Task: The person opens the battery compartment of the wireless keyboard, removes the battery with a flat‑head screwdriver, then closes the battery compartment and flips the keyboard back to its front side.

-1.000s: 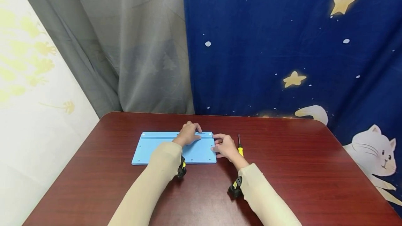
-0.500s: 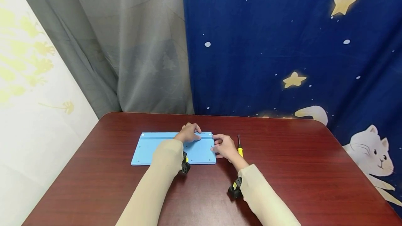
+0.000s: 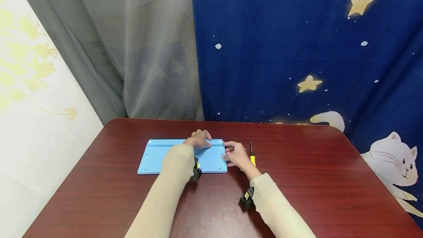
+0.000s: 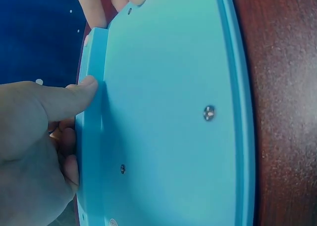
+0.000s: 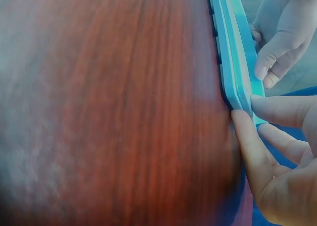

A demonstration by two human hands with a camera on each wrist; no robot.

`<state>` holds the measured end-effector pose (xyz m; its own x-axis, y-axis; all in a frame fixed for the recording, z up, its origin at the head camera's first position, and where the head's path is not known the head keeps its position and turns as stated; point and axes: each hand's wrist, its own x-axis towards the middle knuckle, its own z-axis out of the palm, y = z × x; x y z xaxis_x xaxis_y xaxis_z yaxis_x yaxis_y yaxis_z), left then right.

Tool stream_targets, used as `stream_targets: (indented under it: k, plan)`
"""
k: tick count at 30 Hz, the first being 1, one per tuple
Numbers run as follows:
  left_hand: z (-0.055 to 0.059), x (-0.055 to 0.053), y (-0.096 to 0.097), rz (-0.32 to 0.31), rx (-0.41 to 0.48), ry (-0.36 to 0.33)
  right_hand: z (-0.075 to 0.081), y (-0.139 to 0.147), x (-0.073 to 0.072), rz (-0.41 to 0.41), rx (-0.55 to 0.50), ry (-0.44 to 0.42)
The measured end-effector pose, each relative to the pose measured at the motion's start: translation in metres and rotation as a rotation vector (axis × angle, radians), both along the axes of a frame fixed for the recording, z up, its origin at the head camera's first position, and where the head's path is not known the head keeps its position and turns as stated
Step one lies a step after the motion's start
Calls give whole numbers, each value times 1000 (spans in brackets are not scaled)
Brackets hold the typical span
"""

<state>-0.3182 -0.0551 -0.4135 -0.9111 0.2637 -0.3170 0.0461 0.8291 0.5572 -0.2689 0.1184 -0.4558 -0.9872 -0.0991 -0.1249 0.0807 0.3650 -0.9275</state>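
Note:
A light blue keyboard (image 3: pixel 211 161) lies face down on the table, with small screws showing in its back. In the left wrist view its raised ridge (image 4: pixel 94 137) runs along the far edge. My left hand (image 3: pixel 198 139) grips that ridge, thumb on top and fingers behind the edge. At the right end, my right hand (image 3: pixel 237 156) holds the keyboard's corner between thumb and fingers. The right wrist view shows dark gaps between keys (image 5: pixel 217 42) along the underside. Just right of my right hand lies a screwdriver (image 3: pixel 252 158) with a yellow handle and dark shaft, partly hidden by the hand.
The reddish-brown wooden table (image 3: pixel 314 172) extends around the keyboard, its far edge close behind. A grey curtain (image 3: pixel 158 65) and a blue star-patterned curtain (image 3: pixel 251 65) hang behind it. A pale wall (image 3: pixel 39 157) stands at the left.
My left forearm and wrist have shifted slightly to the right while the fingers stay on the ridge. My right hand, the keyboard and the screwdriver stay practically where they were.

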Motion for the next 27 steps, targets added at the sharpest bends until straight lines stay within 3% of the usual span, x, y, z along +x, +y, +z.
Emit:
stream_targets:
  k: [11, 19, 27]
  plan:
    - [-2, 3, 1, 26, 50, 25, 1, -1, 1, 1, 5, 6]
    - [-11, 4, -3, 33, 119, 119, 3, -1, 1, -2, -10, 2]
    - [-10, 2, -9, -23, 198, 177, 3, 0, 2, 1, -6, 9]
